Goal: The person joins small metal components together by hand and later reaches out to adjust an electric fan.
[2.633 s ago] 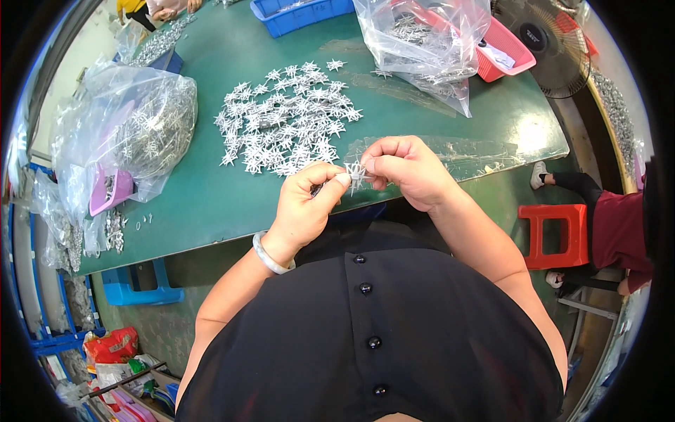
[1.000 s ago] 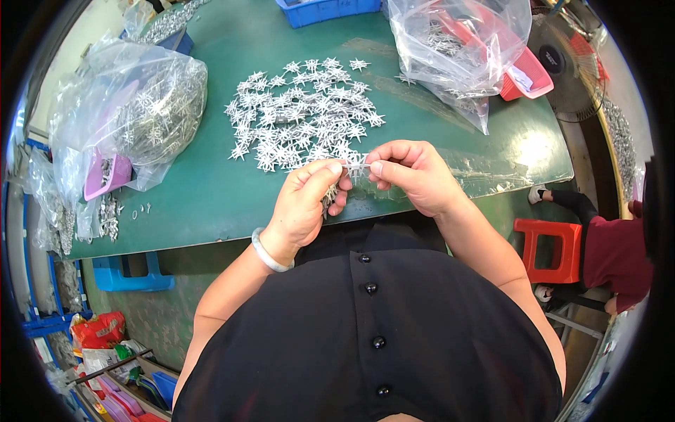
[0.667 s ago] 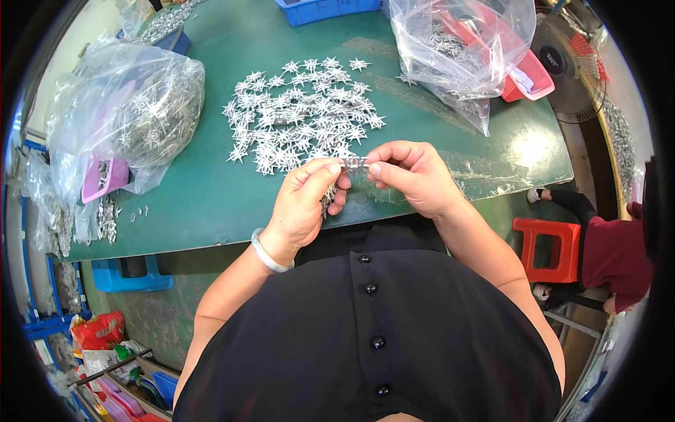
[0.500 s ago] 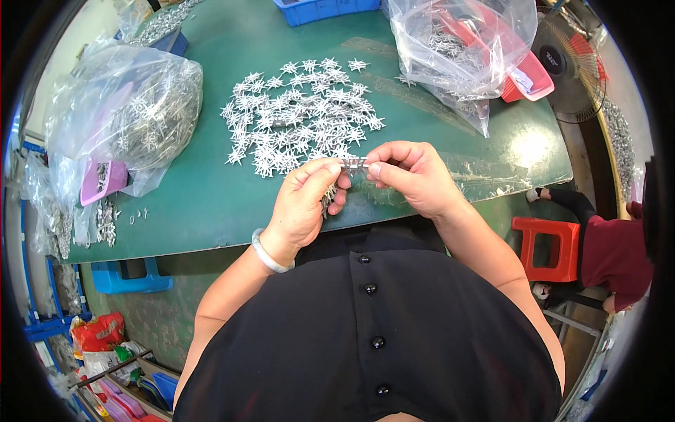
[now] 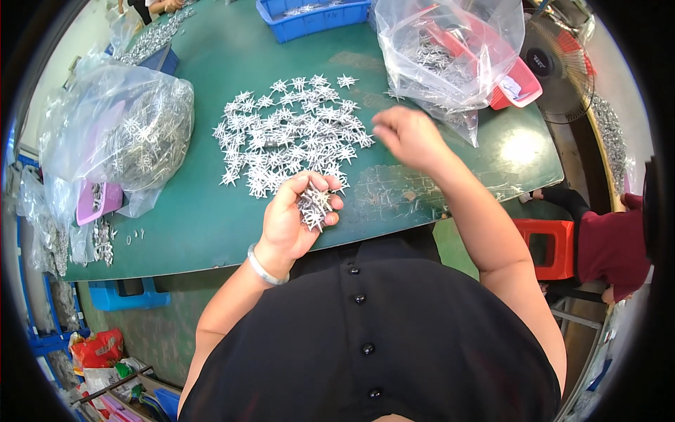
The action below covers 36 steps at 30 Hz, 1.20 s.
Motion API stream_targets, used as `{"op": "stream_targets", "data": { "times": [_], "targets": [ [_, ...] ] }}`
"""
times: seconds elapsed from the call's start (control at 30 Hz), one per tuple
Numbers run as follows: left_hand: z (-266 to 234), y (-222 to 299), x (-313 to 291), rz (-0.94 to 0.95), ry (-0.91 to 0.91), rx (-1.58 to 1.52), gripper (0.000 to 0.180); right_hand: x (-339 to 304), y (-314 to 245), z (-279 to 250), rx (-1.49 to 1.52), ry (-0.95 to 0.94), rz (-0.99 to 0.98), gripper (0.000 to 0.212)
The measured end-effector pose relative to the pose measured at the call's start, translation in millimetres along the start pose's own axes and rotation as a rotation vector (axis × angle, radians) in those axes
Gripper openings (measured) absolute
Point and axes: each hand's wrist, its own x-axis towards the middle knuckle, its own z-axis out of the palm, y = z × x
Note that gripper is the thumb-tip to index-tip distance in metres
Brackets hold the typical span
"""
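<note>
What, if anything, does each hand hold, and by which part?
Left hand: a handful of spiky pieces, cupped as a bunch in the palm. Right hand: blurred; whether it holds anything cannot be told.

Pale wall (image 5: 88,35), mottled green floor (image 5: 158,337) — red stool (image 5: 564,247) right, blue stool (image 5: 130,302) left — glare (image 5: 520,150) on green table (image 5: 211,232)

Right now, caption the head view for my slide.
Left hand cups spiky silver pieces; right hand is beside a similar pile on a green table.
</note>
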Motion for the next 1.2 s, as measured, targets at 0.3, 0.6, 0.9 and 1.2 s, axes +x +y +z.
{"op": "stream_targets", "data": {
  "times": [0.3, 0.6, 0.9, 1.2],
  "targets": [
    [3, 6, -5, -0.004, -0.029, 0.091, 0.002, 46, 26, -3, -0.497, -0.248, 0.323, 0.020],
    [-8, 9, -10, 0.035, -0.007, 0.100, 0.008, 9, 15, -13, -0.238, -0.106, 0.027, 0.021],
    [-6, 43, -25, 0.106, 0.045, 0.151, 0.009, -8, 23, -8, -0.318, 0.022, -0.081, 0.021],
    [19, 247, -84, 1.042, 0.454, 0.809, 0.012, -13, 23, -9, -0.443, 0.040, -0.181, 0.029]
  ]
}}
